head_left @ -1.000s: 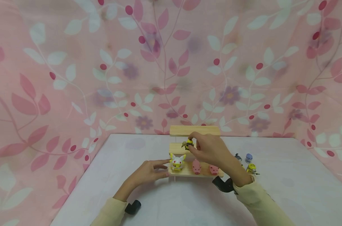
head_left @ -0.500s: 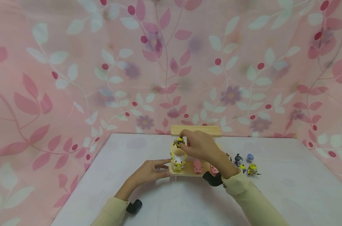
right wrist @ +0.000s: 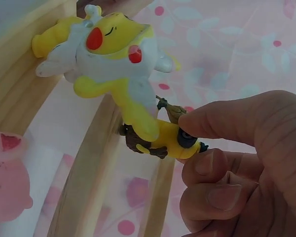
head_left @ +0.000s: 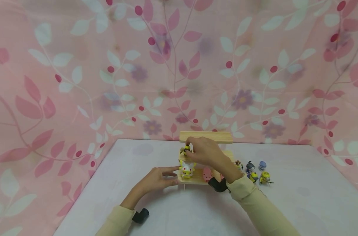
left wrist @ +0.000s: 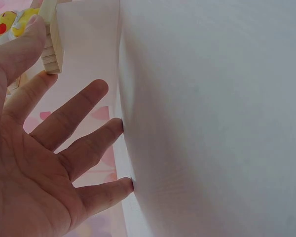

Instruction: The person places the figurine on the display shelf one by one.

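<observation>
A small yellow-and-black minion-like figurine (right wrist: 170, 140) with a brownish attachment is pinched between thumb and fingers of my right hand (head_left: 205, 150). It is at the left end of the middle board of a tiered wooden shelf (head_left: 206, 136); whether it touches the board is unclear. My left hand (left wrist: 44, 163) holds the lowest board's left end (left wrist: 52, 47) between thumb and index finger, its other fingers spread. On that lowest board stand a yellow character figurine in a white outfit (head_left: 186, 169) and a pink pig figurine (head_left: 207, 174). Another pink figure is mostly hidden by the right wrist's black piece.
Right of the shelf on the white table (head_left: 291, 203) stand several figurines: a dark-haired one (head_left: 250, 167), a blue-purple one (head_left: 262, 165), and two yellow ones, one of them (head_left: 265, 177) with a thin rod. A pink floral curtain (head_left: 179, 65) hangs behind.
My right hand has moved left along the middle board with the minion-like figurine and lowered it slightly. More figurines on the right have come into sight. The left hand stays at the shelf.
</observation>
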Action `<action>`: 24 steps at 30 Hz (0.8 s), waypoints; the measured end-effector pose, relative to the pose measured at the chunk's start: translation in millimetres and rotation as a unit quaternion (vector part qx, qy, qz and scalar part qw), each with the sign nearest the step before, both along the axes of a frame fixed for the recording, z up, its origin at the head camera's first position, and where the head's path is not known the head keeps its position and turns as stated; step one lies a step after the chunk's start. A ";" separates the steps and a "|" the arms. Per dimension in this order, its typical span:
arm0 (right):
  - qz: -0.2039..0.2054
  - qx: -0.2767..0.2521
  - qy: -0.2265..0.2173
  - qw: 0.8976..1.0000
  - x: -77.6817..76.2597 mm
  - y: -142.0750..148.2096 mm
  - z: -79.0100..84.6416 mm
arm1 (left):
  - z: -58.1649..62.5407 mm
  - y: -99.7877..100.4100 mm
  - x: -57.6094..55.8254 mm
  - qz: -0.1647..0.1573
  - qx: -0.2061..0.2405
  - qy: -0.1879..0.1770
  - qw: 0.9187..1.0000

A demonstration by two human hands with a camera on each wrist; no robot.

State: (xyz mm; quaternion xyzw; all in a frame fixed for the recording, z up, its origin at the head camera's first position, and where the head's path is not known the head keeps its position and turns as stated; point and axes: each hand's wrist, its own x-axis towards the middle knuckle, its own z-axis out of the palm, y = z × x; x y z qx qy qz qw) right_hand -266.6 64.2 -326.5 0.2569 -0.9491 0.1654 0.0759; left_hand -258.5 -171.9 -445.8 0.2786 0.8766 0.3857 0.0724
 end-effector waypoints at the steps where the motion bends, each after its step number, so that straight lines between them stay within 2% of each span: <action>1: -0.002 0.001 -0.003 1.000 -0.2 -0.3 -0.6 | 0.4 0.0 0.2 -0.001 -0.001 0.000 1.000; 24: 0.005 -0.004 0.004 1.000 1.6 4.6 -2.5 | 1.4 0.6 0.6 0.001 -0.007 0.007 1.000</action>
